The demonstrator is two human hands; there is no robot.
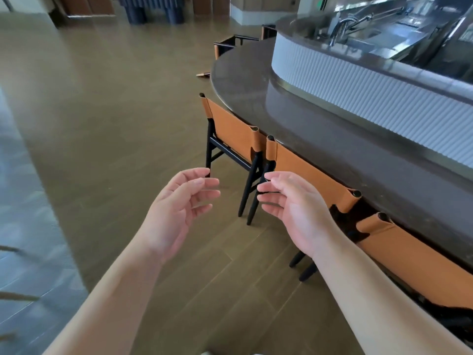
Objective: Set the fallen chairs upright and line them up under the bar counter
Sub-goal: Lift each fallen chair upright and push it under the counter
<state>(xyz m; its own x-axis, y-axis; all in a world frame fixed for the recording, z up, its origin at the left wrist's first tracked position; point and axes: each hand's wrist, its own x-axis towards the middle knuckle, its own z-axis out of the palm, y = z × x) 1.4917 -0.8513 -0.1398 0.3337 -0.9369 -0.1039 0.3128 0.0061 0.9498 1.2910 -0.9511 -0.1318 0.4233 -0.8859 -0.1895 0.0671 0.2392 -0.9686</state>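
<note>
Three chairs with tan leather backs and black legs stand upright, tucked under the dark curved bar counter (pixel 320 129): the far chair (pixel 230 129), the middle chair (pixel 312 172) and the near chair (pixel 419 262). Further along the counter another chair (pixel 225 46) shows at its far end, with a tan-tipped leg (pixel 203 74) lying on the floor nearby. My left hand (pixel 176 211) and my right hand (pixel 294 208) hover in front of the chairs, palms facing each other, fingers relaxed, holding nothing and touching no chair.
A white ribbed wall (pixel 371 83) rises above the counter, with a sink and tap (pixel 345 26) behind it. Wood-plank floor (pixel 102 124) stretches to the left. Dark furniture legs (pixel 153 11) stand at the far back.
</note>
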